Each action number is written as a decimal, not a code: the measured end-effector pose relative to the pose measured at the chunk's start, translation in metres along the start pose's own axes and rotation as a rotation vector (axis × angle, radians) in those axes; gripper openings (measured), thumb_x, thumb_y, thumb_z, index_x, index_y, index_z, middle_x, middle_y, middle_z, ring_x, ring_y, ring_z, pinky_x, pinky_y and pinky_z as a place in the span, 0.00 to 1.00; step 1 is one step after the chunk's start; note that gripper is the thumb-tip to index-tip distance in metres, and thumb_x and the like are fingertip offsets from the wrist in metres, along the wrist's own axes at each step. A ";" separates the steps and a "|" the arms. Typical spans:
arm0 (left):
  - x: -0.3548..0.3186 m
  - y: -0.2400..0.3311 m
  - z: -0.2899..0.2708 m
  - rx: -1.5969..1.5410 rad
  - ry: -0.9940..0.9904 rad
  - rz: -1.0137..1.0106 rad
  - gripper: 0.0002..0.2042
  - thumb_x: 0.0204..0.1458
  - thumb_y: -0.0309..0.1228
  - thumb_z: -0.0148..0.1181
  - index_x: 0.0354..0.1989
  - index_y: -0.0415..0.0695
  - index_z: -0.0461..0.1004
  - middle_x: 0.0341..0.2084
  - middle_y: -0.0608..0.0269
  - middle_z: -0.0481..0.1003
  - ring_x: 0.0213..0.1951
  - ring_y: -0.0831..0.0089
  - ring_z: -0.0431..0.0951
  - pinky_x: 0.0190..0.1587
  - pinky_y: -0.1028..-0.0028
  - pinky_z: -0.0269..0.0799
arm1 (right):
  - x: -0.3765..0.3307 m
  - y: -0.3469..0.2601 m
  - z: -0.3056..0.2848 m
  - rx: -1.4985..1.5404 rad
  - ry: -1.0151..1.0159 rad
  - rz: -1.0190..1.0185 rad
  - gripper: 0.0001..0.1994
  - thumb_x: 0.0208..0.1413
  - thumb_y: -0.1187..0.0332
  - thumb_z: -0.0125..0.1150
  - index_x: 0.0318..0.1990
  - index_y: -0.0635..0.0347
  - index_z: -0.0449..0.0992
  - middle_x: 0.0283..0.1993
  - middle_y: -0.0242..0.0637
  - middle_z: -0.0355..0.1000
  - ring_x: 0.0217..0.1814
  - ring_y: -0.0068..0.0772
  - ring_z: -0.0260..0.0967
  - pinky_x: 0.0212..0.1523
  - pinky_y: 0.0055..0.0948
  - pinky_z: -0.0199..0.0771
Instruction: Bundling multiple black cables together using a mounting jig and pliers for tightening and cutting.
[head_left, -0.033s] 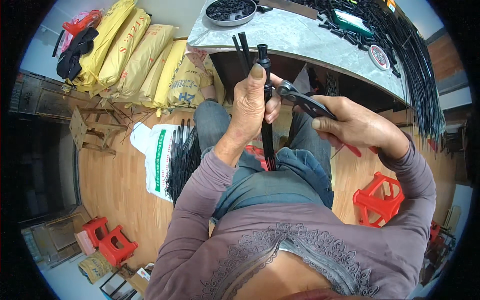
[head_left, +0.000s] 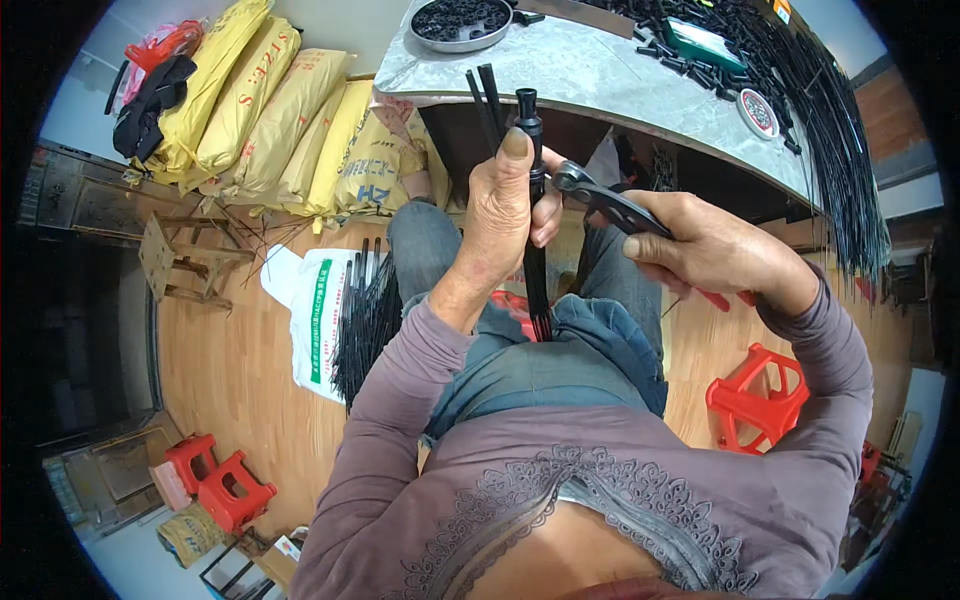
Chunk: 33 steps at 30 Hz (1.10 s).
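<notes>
My left hand [head_left: 498,205] is closed around a bundle of thin black rods [head_left: 537,285], thumb pressed along its upper part. A black ringed fitting [head_left: 528,112] stands upright above the thumb. The bundle's lower ends hang over my lap. A few black rods [head_left: 484,98] jut up behind the fitting; whether they belong to the bundle, I cannot tell. My right hand [head_left: 705,242] grips metal pliers [head_left: 605,200] with red handle ends. Their rounded head is just right of the bundle, beside my left fingers; contact is not clear.
Ahead is a marbled table [head_left: 570,70] with a round tray [head_left: 462,25] of small black parts, a green box [head_left: 705,45] and loose black pieces. Yellow sacks [head_left: 265,100] lean far left. Black rods [head_left: 365,325] lie on a white sack. A red stool [head_left: 757,398] stands right.
</notes>
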<state>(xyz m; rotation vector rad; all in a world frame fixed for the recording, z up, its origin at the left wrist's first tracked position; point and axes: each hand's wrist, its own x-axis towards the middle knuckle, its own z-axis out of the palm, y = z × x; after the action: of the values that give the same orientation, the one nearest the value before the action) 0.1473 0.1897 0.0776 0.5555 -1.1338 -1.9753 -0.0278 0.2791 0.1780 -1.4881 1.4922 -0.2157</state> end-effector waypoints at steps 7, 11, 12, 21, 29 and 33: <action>-0.003 -0.002 0.005 0.038 -0.049 0.018 0.32 0.57 0.61 0.43 0.32 0.38 0.70 0.08 0.72 0.59 0.10 0.84 0.60 0.13 0.82 0.54 | -0.008 -0.008 -0.002 0.004 -0.033 0.023 0.15 0.63 0.62 0.51 0.52 0.63 0.69 0.22 0.34 0.65 0.23 0.24 0.65 0.25 0.30 0.67; -0.006 0.001 0.008 0.100 -0.063 0.047 0.32 0.57 0.61 0.42 0.29 0.37 0.71 0.09 0.73 0.60 0.10 0.85 0.60 0.13 0.83 0.54 | -0.005 -0.012 0.005 -0.012 -0.007 0.032 0.15 0.63 0.64 0.51 0.51 0.64 0.69 0.24 0.37 0.66 0.27 0.27 0.66 0.29 0.32 0.68; -0.005 0.002 0.008 0.101 -0.063 0.047 0.32 0.57 0.61 0.42 0.29 0.37 0.71 0.09 0.73 0.60 0.10 0.85 0.60 0.13 0.83 0.54 | -0.004 -0.013 0.006 -0.029 0.016 0.032 0.14 0.62 0.65 0.52 0.50 0.64 0.69 0.25 0.40 0.68 0.29 0.32 0.68 0.31 0.34 0.68; 0.027 -0.016 -0.003 0.238 0.291 0.177 0.27 0.60 0.53 0.45 0.40 0.36 0.71 0.14 0.71 0.63 0.14 0.83 0.63 0.15 0.81 0.57 | 0.051 0.032 -0.008 -0.499 0.445 -0.147 0.16 0.57 0.59 0.57 0.37 0.65 0.67 0.27 0.57 0.71 0.35 0.60 0.70 0.34 0.48 0.69; 0.029 0.061 -0.013 0.237 0.356 0.445 0.21 0.57 0.51 0.53 0.28 0.44 0.63 0.17 0.69 0.61 0.15 0.80 0.63 0.15 0.80 0.58 | 0.127 0.127 -0.078 -0.703 0.908 -0.032 0.22 0.52 0.49 0.59 0.36 0.63 0.69 0.30 0.51 0.74 0.34 0.53 0.74 0.35 0.46 0.72; 0.021 0.130 0.009 0.182 -0.112 0.336 0.23 0.57 0.55 0.50 0.25 0.46 0.63 0.13 0.72 0.60 0.10 0.83 0.58 0.09 0.83 0.53 | 0.134 0.142 -0.079 -0.722 1.074 -0.080 0.23 0.51 0.48 0.60 0.38 0.62 0.69 0.33 0.50 0.72 0.35 0.54 0.73 0.34 0.47 0.73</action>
<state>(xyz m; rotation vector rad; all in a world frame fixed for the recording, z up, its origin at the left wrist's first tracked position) 0.1815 0.1381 0.1939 0.3225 -1.3874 -1.6406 -0.1470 0.1610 0.0510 -2.1606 2.5367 -0.6463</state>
